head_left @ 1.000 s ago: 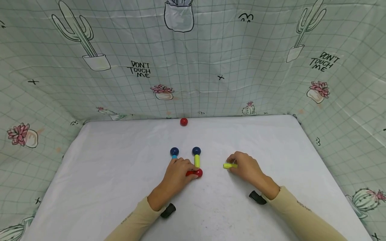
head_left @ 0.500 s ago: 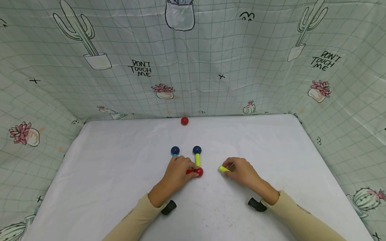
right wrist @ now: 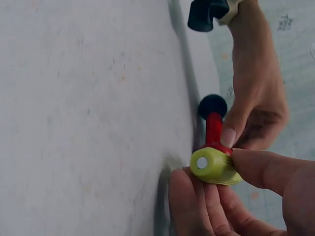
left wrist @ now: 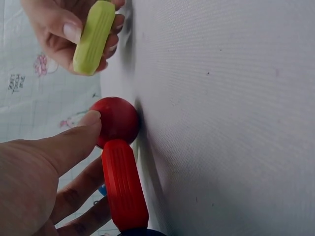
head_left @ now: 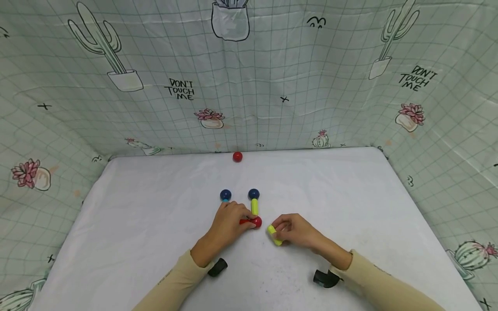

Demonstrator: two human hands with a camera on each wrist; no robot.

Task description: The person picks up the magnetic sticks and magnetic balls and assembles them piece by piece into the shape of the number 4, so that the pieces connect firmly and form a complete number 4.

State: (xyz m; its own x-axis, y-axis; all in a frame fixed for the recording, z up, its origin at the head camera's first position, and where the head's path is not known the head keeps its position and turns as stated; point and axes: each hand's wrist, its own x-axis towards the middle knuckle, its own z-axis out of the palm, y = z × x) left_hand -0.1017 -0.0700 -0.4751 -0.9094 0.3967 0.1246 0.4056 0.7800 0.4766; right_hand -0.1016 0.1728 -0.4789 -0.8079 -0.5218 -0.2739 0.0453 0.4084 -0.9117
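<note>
My left hand (head_left: 230,222) pinches a red ball (left wrist: 118,120) joined to a red magnetic rod (left wrist: 124,184), whose other end meets a dark blue ball (right wrist: 212,106). Beyond that red ball, a yellow-green rod (head_left: 254,207) leads to a navy ball (head_left: 253,194). Another navy ball (head_left: 225,195) tops a light blue rod, mostly hidden by the left hand. To the right, my right hand (head_left: 297,231) holds a loose yellow-green magnetic rod (right wrist: 216,167) between thumb and fingers, apart from the red ball. A silvery disc (right wrist: 202,162) shows in its end.
A single red ball (head_left: 237,157) lies at the back edge of the white-covered table (head_left: 155,242). Behind it hangs a printed curtain (head_left: 253,86) with cactus drawings. Black wrist devices (head_left: 326,279) sit under both forearms.
My right hand has moved left and nearer the body, turning the yellow-green rod from crosswise to slanting. The left hand has stayed at the red ball.
</note>
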